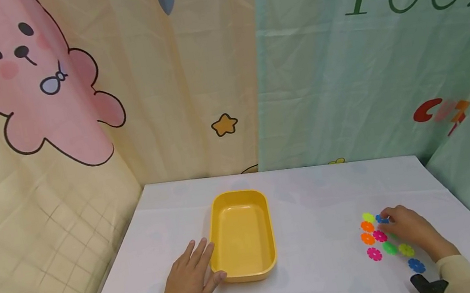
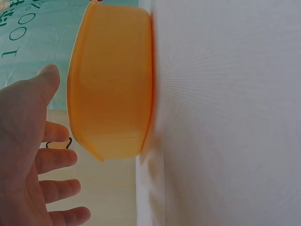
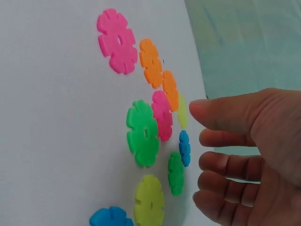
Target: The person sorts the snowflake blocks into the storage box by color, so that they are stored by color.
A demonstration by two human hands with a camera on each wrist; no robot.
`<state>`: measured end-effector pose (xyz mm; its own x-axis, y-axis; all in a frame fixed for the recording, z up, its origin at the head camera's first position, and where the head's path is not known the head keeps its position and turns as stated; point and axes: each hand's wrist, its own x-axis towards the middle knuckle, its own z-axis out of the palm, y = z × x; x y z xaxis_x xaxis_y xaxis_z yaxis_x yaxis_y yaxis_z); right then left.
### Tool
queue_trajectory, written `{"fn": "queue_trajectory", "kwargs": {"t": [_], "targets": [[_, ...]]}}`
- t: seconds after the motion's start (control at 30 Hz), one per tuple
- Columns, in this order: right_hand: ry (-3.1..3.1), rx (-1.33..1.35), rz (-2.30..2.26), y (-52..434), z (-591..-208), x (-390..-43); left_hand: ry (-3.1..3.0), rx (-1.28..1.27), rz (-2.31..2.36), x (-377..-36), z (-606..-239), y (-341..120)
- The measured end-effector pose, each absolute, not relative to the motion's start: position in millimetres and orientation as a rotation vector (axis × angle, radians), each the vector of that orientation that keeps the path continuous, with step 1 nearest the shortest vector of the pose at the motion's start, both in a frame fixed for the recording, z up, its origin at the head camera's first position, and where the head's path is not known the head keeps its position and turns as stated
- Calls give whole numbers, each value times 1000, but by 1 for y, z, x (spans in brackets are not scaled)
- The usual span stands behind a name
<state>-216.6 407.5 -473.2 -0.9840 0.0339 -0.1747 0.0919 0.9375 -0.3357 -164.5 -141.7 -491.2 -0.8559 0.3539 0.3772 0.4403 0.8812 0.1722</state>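
A yellow plastic tray [image 1: 242, 238] stands on the table. Beside its left rim is my left hand [image 1: 188, 284], fingers spread and fairly straight; the left wrist view shows the tray's side wall [image 2: 113, 84] with the hand holding nothing. Over on the right, my right hand [image 1: 409, 228] hovers above a cluster of flower-shaped plastic discs, fingers loosely bent. Closest to its fingertips is a blue disc [image 3: 185, 148], apart from them. Around it lie a green disc [image 3: 176, 173], a pink disc [image 3: 162, 115], orange discs [image 3: 170, 89] and a yellow disc [image 3: 149, 202].
A white cloth covers the table [image 1: 319, 257]. Another blue disc [image 1: 416, 265] lies nearer the right sleeve, with a black strap-like piece [image 1: 428, 286] by the cuff. Printed curtains [image 1: 321, 75] hang behind and at both sides.
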Motion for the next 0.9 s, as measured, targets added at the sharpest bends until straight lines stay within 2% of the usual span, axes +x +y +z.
{"fn": "queue_trajectory", "kwargs": {"t": [0.9], "targets": [[2876, 54, -587, 395, -486, -212, -2744, -603, -361, -167, -493, -141]]}}
